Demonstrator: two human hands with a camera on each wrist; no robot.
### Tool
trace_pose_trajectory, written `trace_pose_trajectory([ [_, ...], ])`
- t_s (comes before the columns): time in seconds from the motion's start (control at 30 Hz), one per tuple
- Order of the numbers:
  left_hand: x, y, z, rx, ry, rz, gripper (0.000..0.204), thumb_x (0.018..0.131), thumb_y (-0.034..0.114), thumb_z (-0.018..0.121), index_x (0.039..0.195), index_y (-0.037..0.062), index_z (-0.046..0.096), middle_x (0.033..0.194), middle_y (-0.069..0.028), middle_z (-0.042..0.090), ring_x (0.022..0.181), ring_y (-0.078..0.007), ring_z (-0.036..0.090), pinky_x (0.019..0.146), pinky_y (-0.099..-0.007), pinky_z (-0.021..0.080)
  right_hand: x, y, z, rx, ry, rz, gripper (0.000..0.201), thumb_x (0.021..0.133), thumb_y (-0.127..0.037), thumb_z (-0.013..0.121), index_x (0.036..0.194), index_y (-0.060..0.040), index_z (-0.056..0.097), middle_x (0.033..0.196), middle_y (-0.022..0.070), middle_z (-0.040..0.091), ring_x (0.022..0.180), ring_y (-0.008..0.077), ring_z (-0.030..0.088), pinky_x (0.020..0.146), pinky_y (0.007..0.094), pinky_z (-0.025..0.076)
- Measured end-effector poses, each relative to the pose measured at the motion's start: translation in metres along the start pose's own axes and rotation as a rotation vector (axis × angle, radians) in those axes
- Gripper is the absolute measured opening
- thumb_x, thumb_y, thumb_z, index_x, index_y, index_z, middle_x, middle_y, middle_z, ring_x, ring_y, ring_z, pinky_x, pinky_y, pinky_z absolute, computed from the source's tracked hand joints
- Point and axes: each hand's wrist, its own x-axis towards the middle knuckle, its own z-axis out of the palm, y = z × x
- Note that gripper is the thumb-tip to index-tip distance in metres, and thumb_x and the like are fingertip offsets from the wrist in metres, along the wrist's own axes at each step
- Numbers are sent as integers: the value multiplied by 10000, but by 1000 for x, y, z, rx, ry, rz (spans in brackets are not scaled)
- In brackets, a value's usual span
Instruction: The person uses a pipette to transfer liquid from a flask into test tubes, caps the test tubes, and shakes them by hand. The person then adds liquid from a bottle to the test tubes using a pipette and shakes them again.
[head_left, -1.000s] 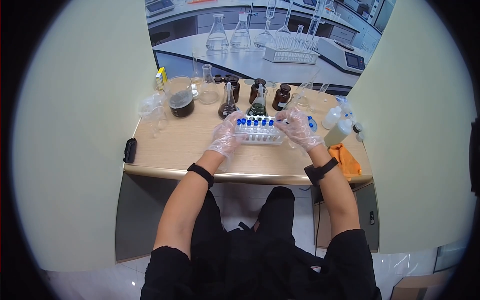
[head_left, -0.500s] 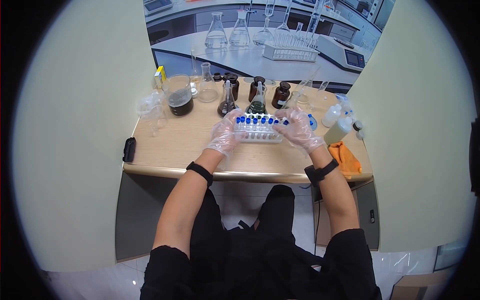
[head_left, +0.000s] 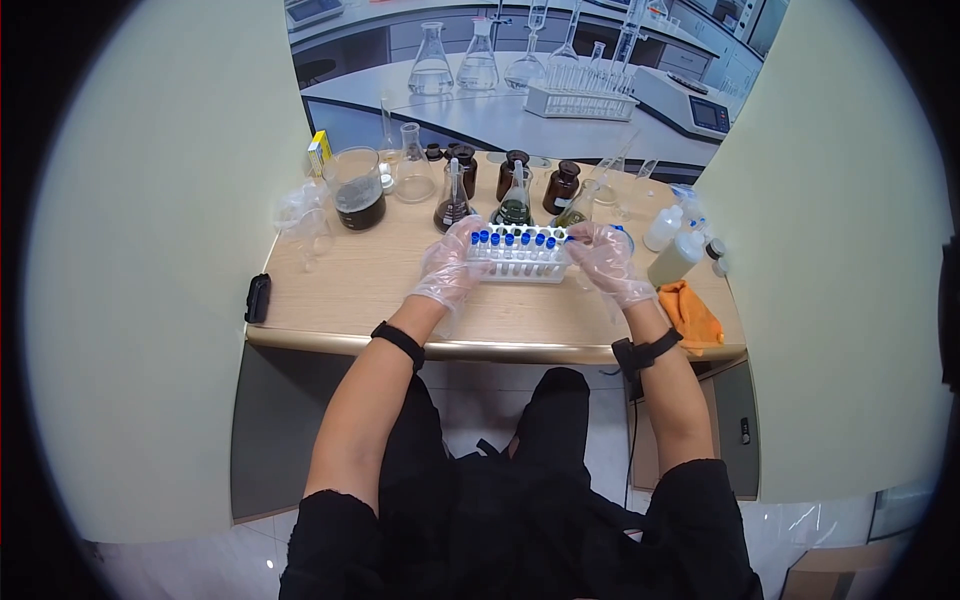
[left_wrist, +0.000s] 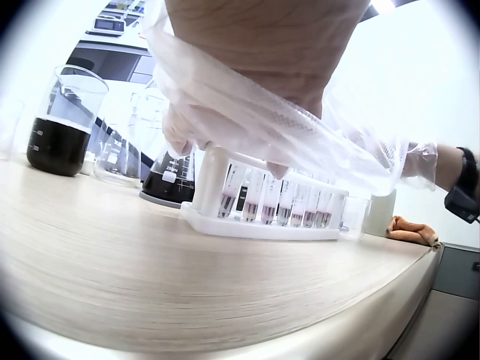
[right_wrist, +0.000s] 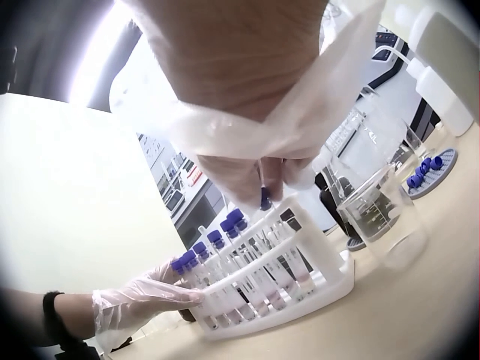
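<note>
A white test tube rack (head_left: pixel 525 278) stands on the table, holding a row of clear tubes with blue caps (right_wrist: pixel 216 238). My gloved left hand (head_left: pixel 450 265) grips the rack's left end. At the right end, my gloved right hand (head_left: pixel 605 262) pinches a blue cap (right_wrist: pixel 265 199) between its fingertips, over the tubes there. Small amounts of pinkish liquid and dark sediment show in the tube bottoms (left_wrist: pixel 268 214) in the left wrist view. The palm and glove hide part of the right fingers.
Behind the rack stand conical flasks (head_left: pixel 515 212) with dark liquid and brown bottles (head_left: pixel 563 190). A beaker (head_left: pixel 360 205) of dark liquid is at left. More blue caps (right_wrist: pixel 425 171) lie on a small round dish; plastic bottles (head_left: pixel 678 258) and an orange cloth (head_left: pixel 690 318) are at right.
My right hand has shifted slightly right, from over the row of caps to the rack's right end. A further blue cap now shows uncovered in the row. My left hand stays on the rack.
</note>
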Motion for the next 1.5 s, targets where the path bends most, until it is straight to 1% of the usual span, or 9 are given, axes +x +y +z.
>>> trace_pose_trajectory([
  [0.47, -1, 8, -4, -20, 1, -41, 693, 744, 132, 869, 1376, 124, 586, 1452, -98, 601, 1333, -305, 597, 1135, -385, 478, 0, 7, 8, -113, -1, -53, 312, 850, -149, 777, 1134, -23, 745, 1016, 169, 770, 948, 282, 736, 880, 365, 575],
  [0.67, 0, 9, -5, -52, -4, -47, 681, 744, 123, 862, 1365, 133, 584, 1444, -93, 604, 1322, -309, 602, 1129, -382, 479, -10, 24, -24, 58, 222, -3, 492, 809, -257, 798, 1213, 12, 718, 1171, 216, 744, 1061, 329, 718, 969, 406, 557],
  [0.73, 1, 9, -5, -47, -9, -38, 681, 744, 124, 861, 1365, 135, 582, 1442, -93, 604, 1320, -311, 604, 1127, -382, 480, -12, 27, -36, -417, 89, -37, 566, 802, -301, 793, 1273, 0, 703, 1239, 229, 722, 1146, 358, 689, 1030, 421, 530],
  [0.87, 1, 9, -5, -50, -13, -42, 692, 746, 134, 866, 1372, 133, 572, 1440, -98, 602, 1313, -318, 607, 1122, -386, 483, -27, 28, -31, -477, -22, -9, 616, 802, -330, 784, 1318, -8, 686, 1255, 239, 715, 1222, 369, 658, 1077, 419, 500],
  [0.97, 1, 10, -5, -37, -24, -52, 692, 748, 141, 869, 1373, 133, 573, 1445, -100, 600, 1315, -316, 608, 1123, -388, 483, -33, 46, -22, -362, -67, 154, 634, 800, -349, 786, 1328, -13, 683, 1276, 243, 707, 1257, 370, 639, 1088, 417, 492],
  [1.27, 2, 2, 0, -78, -19, -67, 684, 749, 158, 878, 1366, 137, 583, 1451, -100, 599, 1314, -310, 611, 1115, -388, 490, -40, 52, -56, -568, 42, 299, 427, 803, -183, 680, 1191, -16, 746, 1195, 244, 731, 1115, 401, 696, 999, 439, 538],
  [1.37, 1, 8, -2, -69, -16, -65, 679, 749, 156, 877, 1362, 143, 586, 1446, -100, 601, 1311, -309, 614, 1114, -389, 491, -43, 46, -59, -637, 84, 288, 443, 801, -172, 673, 1220, -37, 725, 1237, 215, 713, 1174, 411, 658, 1027, 472, 513],
  [1.43, 1, 9, -4, -59, -10, -51, 680, 748, 153, 875, 1363, 147, 585, 1443, -100, 603, 1308, -310, 616, 1114, -389, 491, -42, 21, -54, -884, 112, 17, 536, 804, -206, 708, 1319, -67, 669, 1345, 197, 660, 1276, 415, 593, 1094, 489, 471],
  [1.5, 2, 10, -4, -38, -10, -34, 678, 747, 145, 874, 1357, 150, 580, 1439, -97, 604, 1308, -311, 617, 1111, -389, 491, -37, 24, -40, -696, 69, -112, 591, 810, -229, 727, 1369, -69, 623, 1398, 193, 622, 1317, 409, 562, 1119, 492, 451],
])
